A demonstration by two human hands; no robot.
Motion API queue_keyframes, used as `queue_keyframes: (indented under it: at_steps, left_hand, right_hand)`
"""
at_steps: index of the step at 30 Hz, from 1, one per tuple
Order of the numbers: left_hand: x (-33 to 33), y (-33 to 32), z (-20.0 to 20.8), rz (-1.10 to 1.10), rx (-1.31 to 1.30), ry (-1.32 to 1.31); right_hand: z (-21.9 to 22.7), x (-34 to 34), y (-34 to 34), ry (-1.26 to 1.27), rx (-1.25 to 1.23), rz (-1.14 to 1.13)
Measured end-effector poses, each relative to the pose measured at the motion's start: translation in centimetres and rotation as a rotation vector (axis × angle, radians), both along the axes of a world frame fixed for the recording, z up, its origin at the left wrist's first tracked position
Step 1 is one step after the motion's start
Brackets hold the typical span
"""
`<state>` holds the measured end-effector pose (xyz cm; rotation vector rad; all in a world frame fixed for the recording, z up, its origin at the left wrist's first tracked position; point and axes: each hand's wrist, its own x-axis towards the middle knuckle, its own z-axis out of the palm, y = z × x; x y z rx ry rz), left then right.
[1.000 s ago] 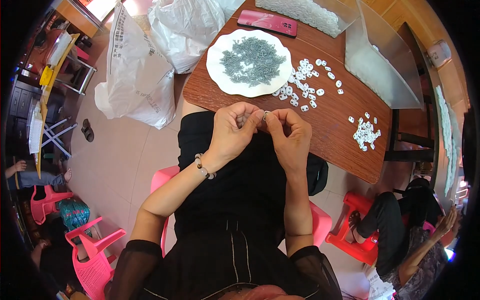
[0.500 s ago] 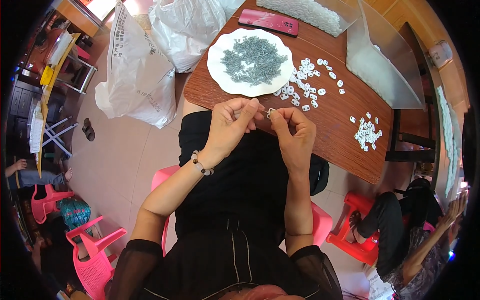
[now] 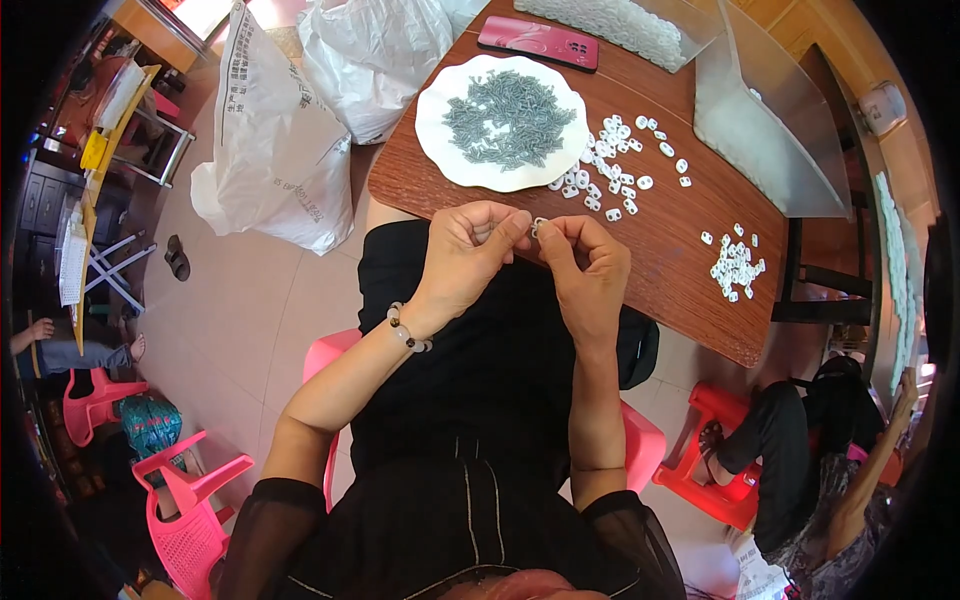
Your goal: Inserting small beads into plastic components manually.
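Note:
Above my lap, at the table's near edge, both hands meet with fingertips almost touching. My right hand (image 3: 588, 262) pinches a small white plastic piece (image 3: 537, 226) between thumb and forefinger. The thumb and forefinger of my left hand (image 3: 468, 250) are pressed together right beside it; whatever they hold is too small and covered to name. Just beyond lies a white scalloped plate (image 3: 432, 135) heaped with small grey screw-like pieces (image 3: 510, 115). Loose white two-holed pieces (image 3: 613, 214) are scattered to the plate's right, and a pile of smaller white pieces (image 3: 735, 268) sits farther right.
A pink phone (image 3: 538, 44) rests at the table's (image 3: 670, 290) far side. Clear-walled bins of white pieces (image 3: 755, 140) stand along the far right. White sacks (image 3: 280, 150) lean on the left. Another person (image 3: 770, 430) sits at the right beside a red stool (image 3: 705, 480).
My left fingertips have shifted slightly right, closer to the white piece, covering the small bit that showed between the hands. The person at the right has lowered a hand.

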<state>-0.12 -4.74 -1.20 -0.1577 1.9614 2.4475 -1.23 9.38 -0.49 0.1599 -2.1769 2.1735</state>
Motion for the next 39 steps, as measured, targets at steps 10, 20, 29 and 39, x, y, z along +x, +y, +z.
queue_keyframes:
  at_steps: [10,20,29,39]
  left_hand:
    - [0.2,0.5,-1.0,0.015,0.156,-0.068]
    - [0.2,0.3,0.0,-0.013,0.201,-0.065]
    - [0.0,-0.4,0.3,-0.032,0.220,-0.070]
    - [-0.1,0.1,0.7,-0.025,0.017,-0.011]
  right_hand:
    - [-0.8,0.0,-0.2,0.010,-0.002,-0.010]
    - [0.6,0.0,0.2,-0.033,-0.039,0.002]
    - [0.9,0.0,0.5,-0.026,0.019,0.004]
    - [1.8,-0.3,1.4,0.001,0.021,-0.034]
